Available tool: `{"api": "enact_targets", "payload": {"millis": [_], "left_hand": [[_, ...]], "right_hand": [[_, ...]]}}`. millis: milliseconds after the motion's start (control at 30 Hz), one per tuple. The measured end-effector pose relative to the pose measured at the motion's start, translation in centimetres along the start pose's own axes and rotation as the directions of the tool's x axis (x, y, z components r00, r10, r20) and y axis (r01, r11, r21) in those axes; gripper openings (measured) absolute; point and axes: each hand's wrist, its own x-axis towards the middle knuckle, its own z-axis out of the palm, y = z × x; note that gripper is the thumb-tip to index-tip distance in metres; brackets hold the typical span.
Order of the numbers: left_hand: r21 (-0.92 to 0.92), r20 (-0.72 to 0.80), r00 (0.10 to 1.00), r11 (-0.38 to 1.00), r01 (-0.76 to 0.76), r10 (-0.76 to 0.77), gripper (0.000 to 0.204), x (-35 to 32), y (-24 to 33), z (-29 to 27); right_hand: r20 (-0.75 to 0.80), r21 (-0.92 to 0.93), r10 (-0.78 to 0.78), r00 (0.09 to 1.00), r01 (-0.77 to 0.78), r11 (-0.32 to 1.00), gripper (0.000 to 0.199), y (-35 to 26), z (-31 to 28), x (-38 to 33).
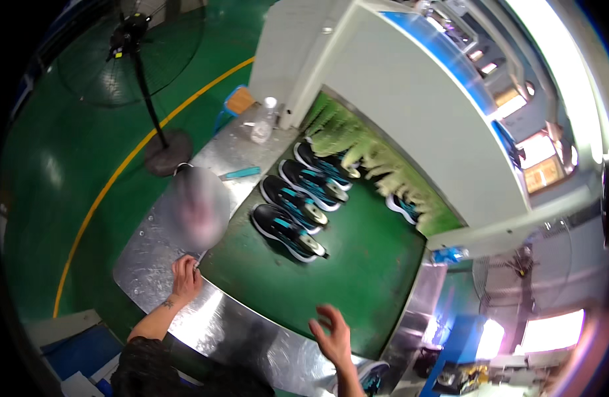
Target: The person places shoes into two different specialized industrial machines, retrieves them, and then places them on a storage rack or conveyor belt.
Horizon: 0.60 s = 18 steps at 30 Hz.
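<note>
My left hand rests at the metal tabletop by the corner of the green conveyor belt. Its fingers are curled together, and what is in them, if anything, is too small to make out. Over the near part of the belt, my right hand is open with fingers apart and holds nothing. Beyond it, a row of black sneakers with teal laces stands on the belt, the nearest sneaker closest to my hands. Another sneaker lies beside my right forearm at the lower edge, partly hidden by it.
Green fringe strips hang over the machine opening, with one sneaker among them. A plastic bottle and a teal-handled tool lie on the metal tabletop; a blurred oval hides part of it. A standing fan is at left.
</note>
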Motion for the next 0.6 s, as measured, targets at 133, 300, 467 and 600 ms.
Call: {"api": "enact_targets", "payload": {"millis": [133, 300, 467, 600], "left_hand": [[0.036, -0.005, 0.993, 0.993, 0.115, -0.115, 0.032, -2.5, -2.1, -2.9], [-0.066, 0.054, 0.998, 0.998, -0.016, 0.020, 0.035, 3.3, -3.1, -1.9], [0.011, 0.035, 0.998, 0.998, -0.054, 0.054, 0.041, 5.6, -9.0, 4.2], [0.033, -0.033, 0.962, 0.962, -0.270, 0.271, 0.046, 6.0, -13.4, 6.3]], "right_hand": [[0.535, -0.138, -0.443, 0.719, 0.592, 0.794, 0.066, -10.0, 13.2, 13.3], [0.486, -0.240, -0.457, 0.745, 0.616, 0.750, 0.037, -4.1, 30.8, 22.3], [0.198, 0.285, -0.641, 0.742, 0.582, 0.762, 0.027, -4.2, 24.0, 19.3], [0.043, 0.306, -0.256, 0.966, 0.231, 0.923, 0.031, 0.2, 12.2, 5.0]]}}
